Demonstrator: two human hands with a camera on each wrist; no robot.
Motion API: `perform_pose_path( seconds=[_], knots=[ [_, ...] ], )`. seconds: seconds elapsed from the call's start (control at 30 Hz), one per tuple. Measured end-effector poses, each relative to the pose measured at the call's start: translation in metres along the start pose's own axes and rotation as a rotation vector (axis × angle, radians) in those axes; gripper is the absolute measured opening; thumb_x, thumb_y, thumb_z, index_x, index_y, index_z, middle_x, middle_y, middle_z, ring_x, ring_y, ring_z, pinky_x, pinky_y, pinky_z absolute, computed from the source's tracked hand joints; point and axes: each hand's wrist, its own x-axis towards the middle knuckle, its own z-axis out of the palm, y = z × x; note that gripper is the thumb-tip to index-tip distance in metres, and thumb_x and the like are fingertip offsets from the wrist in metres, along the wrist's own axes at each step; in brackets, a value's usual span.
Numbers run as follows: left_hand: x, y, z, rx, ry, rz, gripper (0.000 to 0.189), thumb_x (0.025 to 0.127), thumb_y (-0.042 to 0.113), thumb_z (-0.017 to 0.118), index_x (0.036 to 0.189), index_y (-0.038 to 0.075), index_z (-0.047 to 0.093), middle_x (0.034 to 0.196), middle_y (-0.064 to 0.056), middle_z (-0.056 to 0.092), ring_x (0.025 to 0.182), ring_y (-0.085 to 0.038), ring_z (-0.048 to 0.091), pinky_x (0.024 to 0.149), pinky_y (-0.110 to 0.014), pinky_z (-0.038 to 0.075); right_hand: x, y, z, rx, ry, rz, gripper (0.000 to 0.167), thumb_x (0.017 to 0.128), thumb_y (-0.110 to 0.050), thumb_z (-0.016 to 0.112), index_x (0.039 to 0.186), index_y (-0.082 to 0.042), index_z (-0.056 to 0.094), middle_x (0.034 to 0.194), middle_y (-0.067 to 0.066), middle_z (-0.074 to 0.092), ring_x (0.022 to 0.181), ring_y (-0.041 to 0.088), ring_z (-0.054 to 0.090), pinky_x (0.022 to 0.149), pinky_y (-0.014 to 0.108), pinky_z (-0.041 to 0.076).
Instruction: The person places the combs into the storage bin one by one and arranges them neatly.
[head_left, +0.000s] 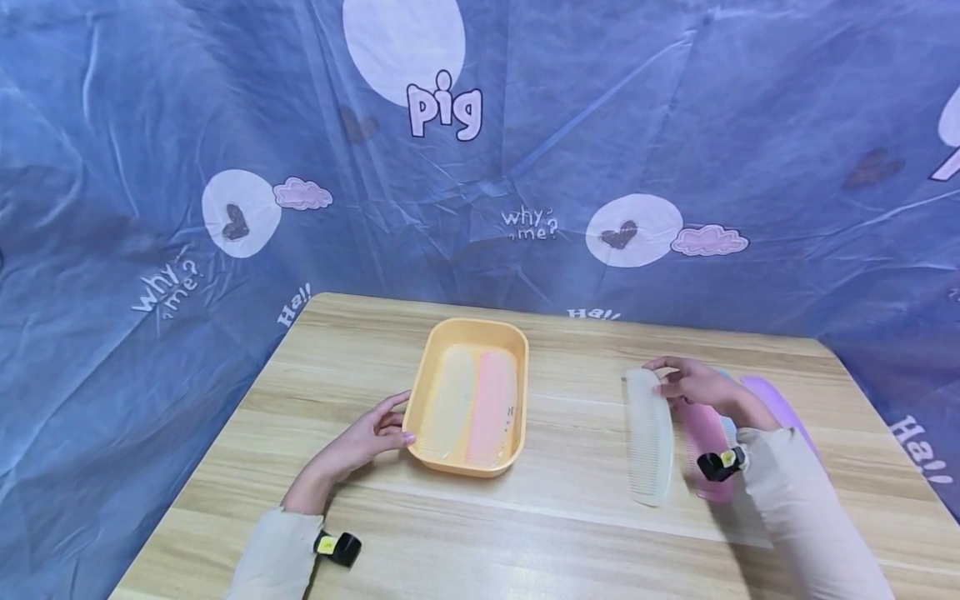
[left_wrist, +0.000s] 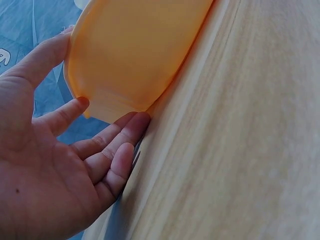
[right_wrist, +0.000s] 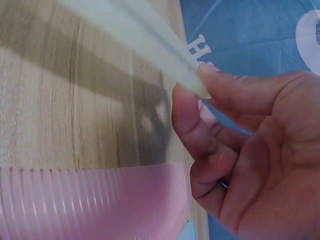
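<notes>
My right hand [head_left: 693, 383] pinches the end of a pale green comb [head_left: 651, 442] between thumb and fingers. In the right wrist view, that comb [right_wrist: 145, 37] is lifted off the table and casts a shadow. Below it lies a pink comb [right_wrist: 95, 202], partly hidden by the right arm in the head view. My left hand [head_left: 367, 437] holds the near left corner of a yellow-orange plastic tray [head_left: 465, 471], thumb at the rim and fingers against the outer wall. Inside the tray, a pale cream comb [head_left: 450, 400] and a light pink comb [head_left: 492, 400] lie side by side.
A purple comb [head_left: 776, 404] and a light blue comb [head_left: 729, 429] lie on the right of the wood-grain table [head_left: 577, 533], partly covered by the right arm. Behind the table hangs a blue printed cloth [head_left: 555, 158].
</notes>
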Motion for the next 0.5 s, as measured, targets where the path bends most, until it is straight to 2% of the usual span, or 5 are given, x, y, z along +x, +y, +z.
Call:
perform_pose_path(
  seconds=[0.17,0.4,0.5],
  knots=[
    [0.0001,0.0009,0.0005,-0.005,0.001,0.009,0.081,0.09,0.017,0.068,0.152,-0.001,0.018,0.13,-0.034,0.049,0.108,-0.019,0.057,0.087,-0.019,0.05,-0.002,0.0002,-0.0022,0.043,0.011,0.009,0.056,0.094,-0.008,0.057,0.14,0.011,0.031,0.08,-0.007,0.063,0.066,0.008,0.058,0.055,0.023,0.037],
    [0.0,0.0022,0.0015,0.005,0.005,0.004,0.081,0.09,0.018,0.068,0.152,-0.001,0.019,0.131,-0.033,0.049,0.11,-0.022,0.056,0.088,-0.02,0.05,-0.0046,-0.0052,-0.0011,0.112,0.039,-0.027,0.06,0.095,-0.01,0.057,0.143,0.011,0.028,0.075,-0.006,0.061,0.065,0.008,0.055,0.055,0.021,0.038],
    [0.0001,0.003,0.0019,0.003,0.007,0.001,0.081,0.09,0.018,0.068,0.152,-0.001,0.019,0.131,-0.033,0.048,0.11,-0.022,0.056,0.087,-0.02,0.05,-0.0046,-0.0084,0.0,0.133,0.06,-0.046,0.06,0.095,-0.01,0.057,0.142,0.012,0.027,0.078,-0.007,0.061,0.067,0.009,0.056,0.055,0.021,0.038]
  ],
)
